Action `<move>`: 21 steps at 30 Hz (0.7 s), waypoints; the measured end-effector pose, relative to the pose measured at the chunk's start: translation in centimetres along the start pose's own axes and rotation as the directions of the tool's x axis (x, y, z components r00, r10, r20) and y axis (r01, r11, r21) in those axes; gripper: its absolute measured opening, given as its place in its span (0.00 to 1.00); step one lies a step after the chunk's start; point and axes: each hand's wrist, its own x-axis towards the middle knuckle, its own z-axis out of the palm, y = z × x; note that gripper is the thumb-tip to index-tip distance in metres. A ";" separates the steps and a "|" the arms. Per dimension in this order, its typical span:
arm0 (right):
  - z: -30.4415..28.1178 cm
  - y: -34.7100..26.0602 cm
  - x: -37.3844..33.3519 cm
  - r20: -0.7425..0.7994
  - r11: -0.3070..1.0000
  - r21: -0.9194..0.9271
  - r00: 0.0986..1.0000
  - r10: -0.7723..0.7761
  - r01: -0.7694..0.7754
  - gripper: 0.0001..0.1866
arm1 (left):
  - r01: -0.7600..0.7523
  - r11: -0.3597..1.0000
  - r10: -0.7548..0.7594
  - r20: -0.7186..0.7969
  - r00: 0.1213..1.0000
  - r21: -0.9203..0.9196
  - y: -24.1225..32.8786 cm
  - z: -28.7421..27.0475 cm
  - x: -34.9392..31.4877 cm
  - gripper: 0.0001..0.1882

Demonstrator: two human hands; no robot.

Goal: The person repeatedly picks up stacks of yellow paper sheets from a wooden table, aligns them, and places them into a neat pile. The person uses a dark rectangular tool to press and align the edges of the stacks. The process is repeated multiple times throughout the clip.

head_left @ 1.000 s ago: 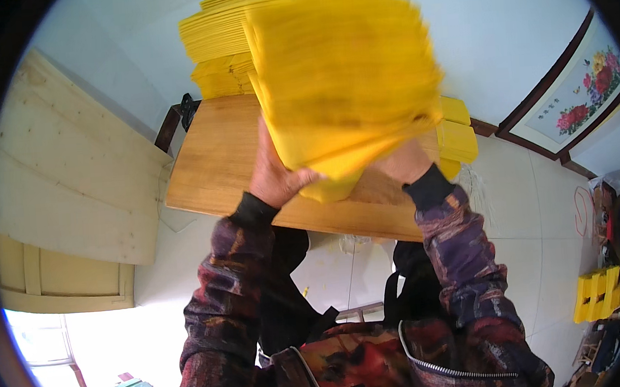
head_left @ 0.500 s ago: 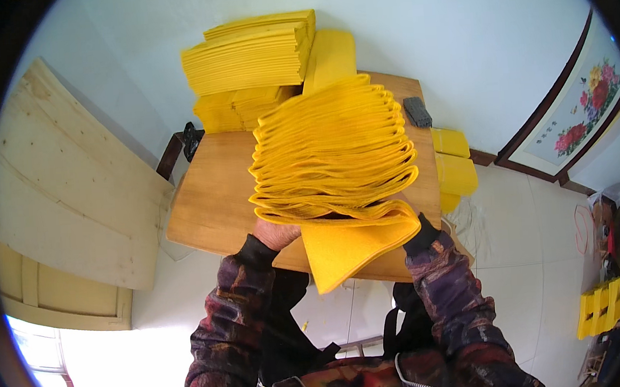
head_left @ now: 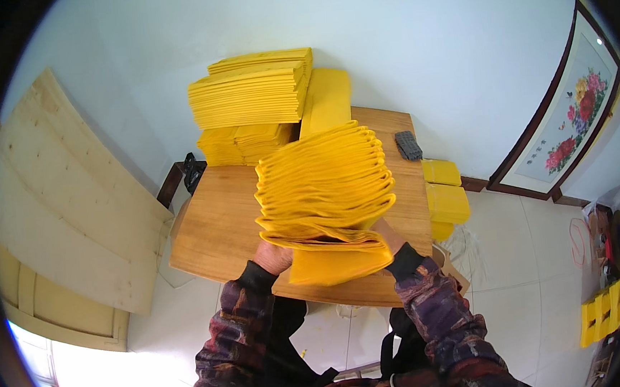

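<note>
Between my two hands is a thick stack of folded yellow felt pieces (head_left: 323,182), their rounded folds facing me in many layers. My left hand (head_left: 274,256) grips its lower left side, with the fingers hidden behind and under the felt. At the lower right side, my right hand (head_left: 390,235) presses in, mostly covered by the stack. A broad yellow flap (head_left: 336,263) hangs down at the near end. The stack is over the near half of the wooden table (head_left: 210,207); whether it touches the top I cannot tell.
Tall piles of folded yellow felt (head_left: 246,97) stand at the table's back left, with a yellow block (head_left: 328,95) beside them. A dark grey bundle (head_left: 408,145) lies at the back right edge. Yellow packs (head_left: 446,202) sit beyond the right edge. Wooden boards (head_left: 73,203) lean at left.
The view has tilted up, so the table sits lower in it. The felt stack looks smaller, held farther from me, and its hanging flap no longer droops to a point. Both hands keep their hold.
</note>
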 end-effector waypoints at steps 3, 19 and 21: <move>0.3 0.2 0.4 -0.014 1.000 0.009 1.000 0.013 -0.013 0.49 | 0.007 0.994 -0.010 -0.022 1.000 -0.110 -1.5 0.0 -0.3 0.24; -0.4 -3.7 -3.0 0.076 0.890 0.217 0.916 0.394 -0.401 0.34 | 0.436 0.784 -0.383 0.208 0.900 -0.443 3.1 3.1 0.9 0.33; -0.5 -1.3 -3.8 0.084 0.841 0.225 0.870 0.486 -0.491 0.35 | 0.525 0.745 -0.475 0.226 0.851 -0.411 0.3 4.2 0.4 0.33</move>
